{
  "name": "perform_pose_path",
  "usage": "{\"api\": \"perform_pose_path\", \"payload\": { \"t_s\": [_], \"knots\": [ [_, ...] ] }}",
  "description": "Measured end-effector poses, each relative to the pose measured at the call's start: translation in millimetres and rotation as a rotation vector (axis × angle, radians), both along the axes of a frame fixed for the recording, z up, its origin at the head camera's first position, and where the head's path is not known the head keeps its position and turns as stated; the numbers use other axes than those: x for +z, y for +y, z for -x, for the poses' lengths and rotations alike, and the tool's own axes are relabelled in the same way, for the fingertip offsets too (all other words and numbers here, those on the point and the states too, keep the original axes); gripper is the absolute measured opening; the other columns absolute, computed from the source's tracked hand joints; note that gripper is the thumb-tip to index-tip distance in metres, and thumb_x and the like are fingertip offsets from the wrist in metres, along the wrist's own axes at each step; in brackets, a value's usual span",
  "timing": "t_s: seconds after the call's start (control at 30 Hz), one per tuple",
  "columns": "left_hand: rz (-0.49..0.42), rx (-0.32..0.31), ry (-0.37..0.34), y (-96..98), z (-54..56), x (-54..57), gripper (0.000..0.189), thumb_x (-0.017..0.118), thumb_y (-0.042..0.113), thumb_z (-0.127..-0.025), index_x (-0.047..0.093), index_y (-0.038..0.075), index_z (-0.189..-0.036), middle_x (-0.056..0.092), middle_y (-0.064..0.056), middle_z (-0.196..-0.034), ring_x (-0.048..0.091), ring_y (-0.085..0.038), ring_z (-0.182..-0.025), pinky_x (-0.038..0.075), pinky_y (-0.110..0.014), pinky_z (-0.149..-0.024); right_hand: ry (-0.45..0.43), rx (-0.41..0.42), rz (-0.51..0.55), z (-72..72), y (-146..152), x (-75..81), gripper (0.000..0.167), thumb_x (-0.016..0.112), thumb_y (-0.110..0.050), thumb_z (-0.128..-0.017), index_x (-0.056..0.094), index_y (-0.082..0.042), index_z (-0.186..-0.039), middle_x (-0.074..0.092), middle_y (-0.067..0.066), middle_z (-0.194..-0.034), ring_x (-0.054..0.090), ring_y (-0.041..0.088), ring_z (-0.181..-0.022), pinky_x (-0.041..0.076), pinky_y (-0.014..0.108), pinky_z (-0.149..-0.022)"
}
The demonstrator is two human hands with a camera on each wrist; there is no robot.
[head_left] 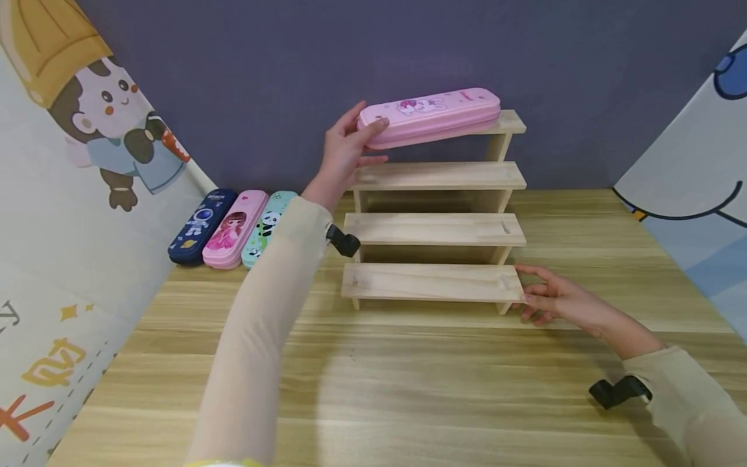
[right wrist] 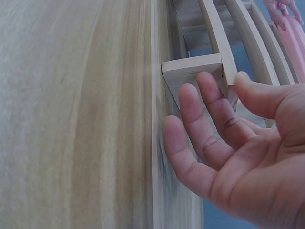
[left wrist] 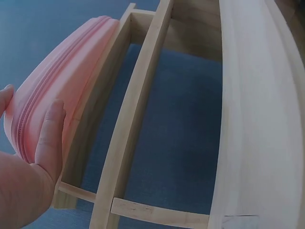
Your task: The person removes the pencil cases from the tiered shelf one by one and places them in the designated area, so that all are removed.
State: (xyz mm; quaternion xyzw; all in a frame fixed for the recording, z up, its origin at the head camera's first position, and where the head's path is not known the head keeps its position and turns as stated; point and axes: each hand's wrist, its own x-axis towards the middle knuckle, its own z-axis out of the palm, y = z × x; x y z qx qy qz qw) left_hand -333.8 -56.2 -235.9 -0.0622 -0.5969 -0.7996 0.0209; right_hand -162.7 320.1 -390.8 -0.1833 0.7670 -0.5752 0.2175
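My left hand (head_left: 344, 150) grips the near end of a pink pencil case (head_left: 432, 115) with a bunny print, thumb on the lid and fingers underneath. The case lies along the top step of a four-step wooden display stand (head_left: 432, 283), its left end tilted toward me. In the left wrist view, the zipped side of the pencil case (left wrist: 62, 81) shows between thumb and fingers. Low at the right, my right hand (head_left: 554, 299) holds the end of the stand's bottom step. Its thumb and forefinger reach the step's corner in the right wrist view, the other fingers loosely bent.
Left of the stand, three pencil cases lie side by side: navy with an astronaut (head_left: 201, 227), pink with a girl (head_left: 235, 229), mint with a panda (head_left: 268, 224), partly behind my left sleeve. A dark wall (head_left: 350, 52) rises behind the wood-grain table (head_left: 432, 389). Printed cloths hang at both sides.
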Motion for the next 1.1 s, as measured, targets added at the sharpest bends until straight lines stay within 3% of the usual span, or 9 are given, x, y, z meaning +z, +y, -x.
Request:
{"api": "perform_pose_path", "payload": {
  "t_s": [0.2, 0.53, 0.93, 1.1],
  "knots": [
    [-0.019, -0.018, 0.013, -3.7, -4.4, -0.1, 0.065, 0.078, 0.006, -0.087, 0.050, 0.013, -0.145, 0.057, -0.009, -0.119, 0.067, -0.023, -0.077, 0.064, -0.034, -0.063, 0.003, 0.004, 0.005, -1.0, -1, 1.7, 0.059, 0.045, -0.004, -0.106, 0.017, -0.013, -0.157, 0.067, 0.003, -0.109, 0.067, 0.020, -0.088, 0.061, 0.035, -0.069],
    [-0.062, -0.011, -0.032, -8.0, -11.7, 0.4, 0.063, 0.078, 0.005, -0.086, 0.052, 0.012, -0.143, 0.056, -0.009, -0.119, 0.067, -0.024, -0.080, 0.064, -0.033, -0.070, -0.003, 0.000, 0.014, -0.7, -2, 1.7, 0.060, 0.045, -0.003, -0.105, 0.016, -0.010, -0.156, 0.068, 0.002, -0.109, 0.068, 0.020, -0.088, 0.061, 0.034, -0.068],
    [-0.193, 0.078, 0.010, -0.1, -38.1, -11.8, 0.056, 0.076, -0.005, -0.084, 0.053, 0.009, -0.134, 0.051, -0.008, -0.112, 0.063, -0.022, -0.081, 0.064, -0.034, -0.066, -0.006, -0.003, 0.015, -1.2, -2, 1.7, 0.058, 0.046, -0.003, -0.105, 0.021, -0.021, -0.155, 0.068, -0.002, -0.109, 0.068, 0.020, -0.089, 0.061, 0.034, -0.069],
    [-0.261, 0.122, 0.011, -2.5, -46.0, -15.6, 0.060, 0.074, -0.012, -0.082, 0.051, 0.007, -0.134, 0.047, -0.009, -0.114, 0.064, -0.024, -0.082, 0.063, -0.040, -0.070, -0.004, 0.000, 0.017, -1.8, -2, 2.6, 0.060, 0.046, -0.004, -0.105, 0.017, -0.012, -0.156, 0.068, -0.001, -0.110, 0.068, 0.020, -0.089, 0.061, 0.034, -0.069]
  ]
}}
